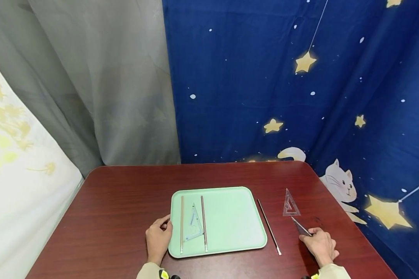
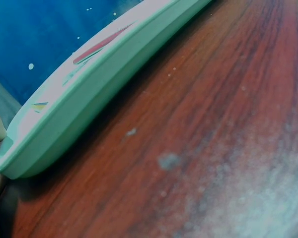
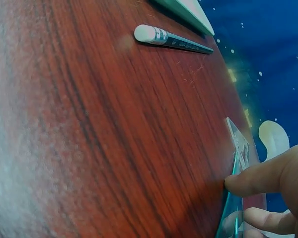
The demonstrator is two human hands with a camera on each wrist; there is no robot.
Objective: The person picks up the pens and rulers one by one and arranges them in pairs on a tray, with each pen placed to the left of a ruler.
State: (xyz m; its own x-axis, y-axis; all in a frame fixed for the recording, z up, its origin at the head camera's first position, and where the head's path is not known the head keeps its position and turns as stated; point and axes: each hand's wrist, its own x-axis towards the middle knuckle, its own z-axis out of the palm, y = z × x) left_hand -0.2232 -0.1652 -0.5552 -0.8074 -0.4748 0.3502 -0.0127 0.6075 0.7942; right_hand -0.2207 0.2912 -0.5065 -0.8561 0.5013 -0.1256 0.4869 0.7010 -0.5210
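My left hand [image 1: 158, 237] grips the left rim of a pale green tray [image 1: 235, 221], thumb and fingers at its edge. Inside the tray lie a tan pencil [image 1: 182, 224] and a dark red pencil [image 1: 204, 223], with a clear set square [image 1: 194, 228] between them. At the right, my right hand [image 1: 320, 245] pinches another clear set square [image 1: 301, 229] between thumb and fingers, tilted up on edge. Just beyond it a third set square [image 1: 285, 209] lies flat on the table. In the right wrist view, the held set square [image 3: 230, 213] shows a teal-tinted edge.
A black pencil [image 1: 269, 228] with a white eraser lies on the dark red wooden table [image 1: 118, 217], between the tray and my right hand. Behind the table hang a grey curtain [image 1: 125, 85] and a blue star-patterned curtain [image 1: 237, 85].
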